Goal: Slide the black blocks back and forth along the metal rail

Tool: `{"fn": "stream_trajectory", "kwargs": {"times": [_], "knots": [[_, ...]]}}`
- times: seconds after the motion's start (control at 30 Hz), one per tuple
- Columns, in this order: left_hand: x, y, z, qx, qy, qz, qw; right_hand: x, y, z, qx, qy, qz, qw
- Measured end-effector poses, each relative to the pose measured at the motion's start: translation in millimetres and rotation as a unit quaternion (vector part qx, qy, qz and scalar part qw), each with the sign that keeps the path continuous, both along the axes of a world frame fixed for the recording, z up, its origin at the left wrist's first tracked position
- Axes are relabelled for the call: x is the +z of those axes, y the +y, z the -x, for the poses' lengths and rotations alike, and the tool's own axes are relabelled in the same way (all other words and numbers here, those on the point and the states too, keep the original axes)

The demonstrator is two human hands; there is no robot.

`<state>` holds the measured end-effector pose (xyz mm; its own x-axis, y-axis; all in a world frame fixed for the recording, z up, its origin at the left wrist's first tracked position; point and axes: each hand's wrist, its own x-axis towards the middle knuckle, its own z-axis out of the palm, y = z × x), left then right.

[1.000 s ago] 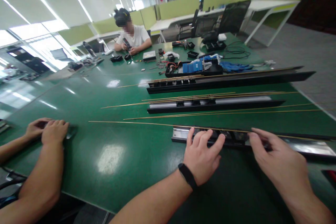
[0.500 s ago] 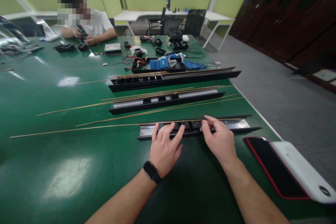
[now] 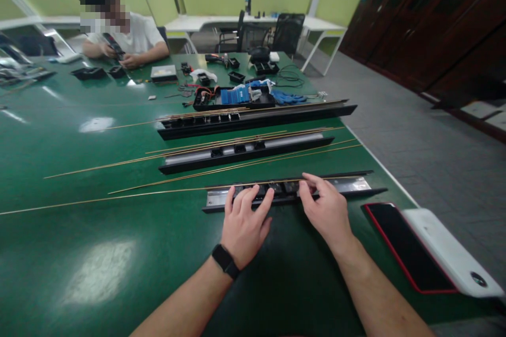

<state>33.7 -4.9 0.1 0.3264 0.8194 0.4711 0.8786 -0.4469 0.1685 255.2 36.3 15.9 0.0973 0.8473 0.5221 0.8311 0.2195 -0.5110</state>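
The nearest black channel (image 3: 217, 200) lies on the green table with dark blocks inside it. My left hand (image 3: 247, 221) rests over its left half, fingers spread, fingertips on the blocks. At the channel's right part my right hand (image 3: 326, 205) has thumb and forefinger close together by the far edge; what is between them is too small to make out. A long thin golden rod (image 3: 98, 200) runs from the far left along the channel to my right fingers. Beyond lie a second channel (image 3: 190, 161) and a third, longer channel (image 3: 276, 116), both with golden rods along them.
At the right edge are a red-rimmed black phone-like slab (image 3: 409, 247) and a white one (image 3: 446, 253). Behind the channels stands a black tray (image 3: 203, 107) with a blue item, near blue gloves (image 3: 290, 97). A person (image 3: 138, 37) sits across the table holding a dark object.
The view has shifted slightly, so most things sit a little further left. Both hands keep nearly the same pose at the channel. The thin rod reaches further left.
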Motion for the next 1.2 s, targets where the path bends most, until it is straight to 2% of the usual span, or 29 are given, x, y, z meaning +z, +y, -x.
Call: {"fn": "stream_trajectory", "kwargs": {"times": [0.93, 1.2], "knots": [[1.2, 0.1, -0.3, -0.001, 0.004, -0.004, 1.000, 2.2, -1.9, 5.0, 0.047, -0.006, -0.001, 0.999], [-0.1, -0.1, -0.2, -0.001, 0.002, 0.000, 1.000, 0.2, -0.6, -0.8, -0.009, 0.007, 0.013, 1.000]]}}
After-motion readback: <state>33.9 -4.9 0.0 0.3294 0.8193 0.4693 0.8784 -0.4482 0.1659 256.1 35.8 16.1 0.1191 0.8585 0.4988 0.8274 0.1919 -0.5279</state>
